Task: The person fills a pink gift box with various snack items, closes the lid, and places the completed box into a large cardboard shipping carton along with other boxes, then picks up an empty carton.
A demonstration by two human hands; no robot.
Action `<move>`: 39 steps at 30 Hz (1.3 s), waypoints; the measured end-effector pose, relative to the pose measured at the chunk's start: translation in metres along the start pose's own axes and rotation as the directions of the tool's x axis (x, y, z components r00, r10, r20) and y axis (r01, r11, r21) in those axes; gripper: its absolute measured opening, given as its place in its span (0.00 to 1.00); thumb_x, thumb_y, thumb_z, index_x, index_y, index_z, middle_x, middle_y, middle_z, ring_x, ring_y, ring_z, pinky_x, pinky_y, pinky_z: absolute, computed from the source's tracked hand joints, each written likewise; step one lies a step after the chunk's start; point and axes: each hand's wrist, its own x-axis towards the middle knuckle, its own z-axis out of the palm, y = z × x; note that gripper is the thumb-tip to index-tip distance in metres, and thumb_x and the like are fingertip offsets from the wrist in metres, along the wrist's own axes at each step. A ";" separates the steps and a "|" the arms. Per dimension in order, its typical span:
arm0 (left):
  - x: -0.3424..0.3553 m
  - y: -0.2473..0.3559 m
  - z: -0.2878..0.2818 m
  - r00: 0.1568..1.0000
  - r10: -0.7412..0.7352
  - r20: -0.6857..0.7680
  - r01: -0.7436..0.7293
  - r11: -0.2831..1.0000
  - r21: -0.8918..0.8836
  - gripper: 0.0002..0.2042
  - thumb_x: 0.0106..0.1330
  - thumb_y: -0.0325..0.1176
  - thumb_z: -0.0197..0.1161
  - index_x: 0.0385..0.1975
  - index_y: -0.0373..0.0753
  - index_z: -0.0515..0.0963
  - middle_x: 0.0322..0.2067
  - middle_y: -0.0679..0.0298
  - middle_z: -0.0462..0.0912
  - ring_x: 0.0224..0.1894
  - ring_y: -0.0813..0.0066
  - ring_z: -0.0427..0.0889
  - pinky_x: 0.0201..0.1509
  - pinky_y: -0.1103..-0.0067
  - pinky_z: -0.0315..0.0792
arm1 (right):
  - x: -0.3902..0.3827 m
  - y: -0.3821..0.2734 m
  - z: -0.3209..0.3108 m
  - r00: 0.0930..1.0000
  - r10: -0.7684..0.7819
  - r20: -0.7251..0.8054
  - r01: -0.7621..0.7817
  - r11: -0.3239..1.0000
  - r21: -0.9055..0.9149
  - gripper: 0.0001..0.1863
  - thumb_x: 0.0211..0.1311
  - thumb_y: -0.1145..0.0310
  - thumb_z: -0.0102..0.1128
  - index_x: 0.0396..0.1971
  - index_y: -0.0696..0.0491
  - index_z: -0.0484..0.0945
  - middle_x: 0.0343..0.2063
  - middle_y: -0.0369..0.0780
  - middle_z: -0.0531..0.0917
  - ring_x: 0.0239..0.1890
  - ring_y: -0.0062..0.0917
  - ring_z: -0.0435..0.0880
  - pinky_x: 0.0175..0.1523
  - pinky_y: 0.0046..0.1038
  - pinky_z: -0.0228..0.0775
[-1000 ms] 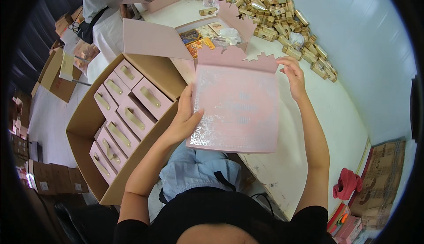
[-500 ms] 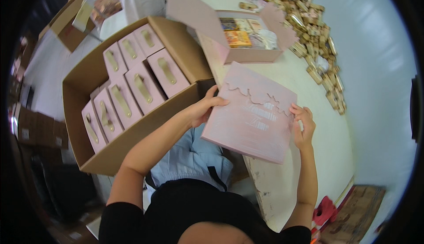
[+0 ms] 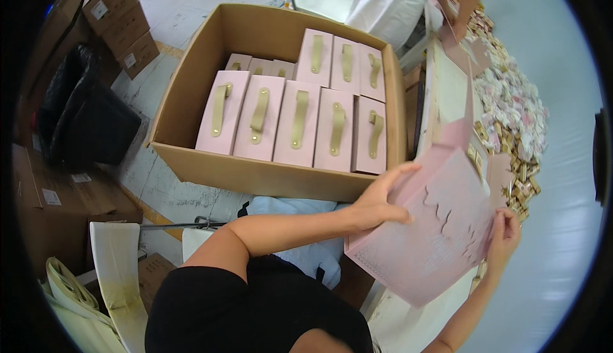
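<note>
My left hand grips the left side of a pale pink box with a drip-shaped flap edge and silvery print, fingers wrapped over it. My right hand pinches its right edge. The box is held tilted above the table edge. Just behind it stands another pink box with its lid raised, largely hidden. To the left, a big cardboard carton holds several pink boxes with beige strap handles on top.
A co-worker's arm is at the far table end. Small gold items and white crumpled packets are heaped along the right. Stacked cartons, a black bin and a white chair back are on the left.
The view has swung left toward the carton. The held box's scalloped flap, raised earlier, lies folded over its front, and the box is now turned and tilted.
</note>
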 end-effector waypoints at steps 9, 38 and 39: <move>-0.037 0.122 -0.072 0.503 0.843 -0.188 -0.457 0.444 0.771 0.41 0.29 0.38 0.67 0.56 0.48 0.67 0.47 0.51 0.65 0.44 0.56 0.70 0.44 0.70 0.69 | 0.154 -0.229 0.074 0.774 -0.530 0.347 0.462 0.847 0.262 0.25 0.67 0.55 0.38 0.45 0.62 0.73 0.43 0.42 0.77 0.47 0.27 0.72 0.58 0.30 0.56; -0.066 0.105 -0.395 0.755 0.228 -0.615 0.542 0.310 0.781 0.24 0.58 0.24 0.45 0.58 0.42 0.59 0.37 0.42 0.78 0.42 0.43 0.77 0.47 0.60 0.70 | 0.255 -0.285 0.419 0.990 -0.139 0.026 0.068 0.626 0.777 0.24 0.52 0.72 0.65 0.52 0.49 0.74 0.16 0.24 0.68 0.14 0.06 0.59 0.18 0.11 0.49; -0.068 0.107 -0.398 0.705 0.309 -0.638 0.539 0.352 0.766 0.24 0.58 0.24 0.45 0.57 0.42 0.60 0.36 0.43 0.79 0.41 0.43 0.77 0.46 0.60 0.70 | 0.253 -0.282 0.427 0.987 -0.158 0.018 0.091 0.651 0.754 0.24 0.52 0.72 0.65 0.52 0.50 0.74 0.17 0.25 0.69 0.14 0.07 0.61 0.20 0.11 0.51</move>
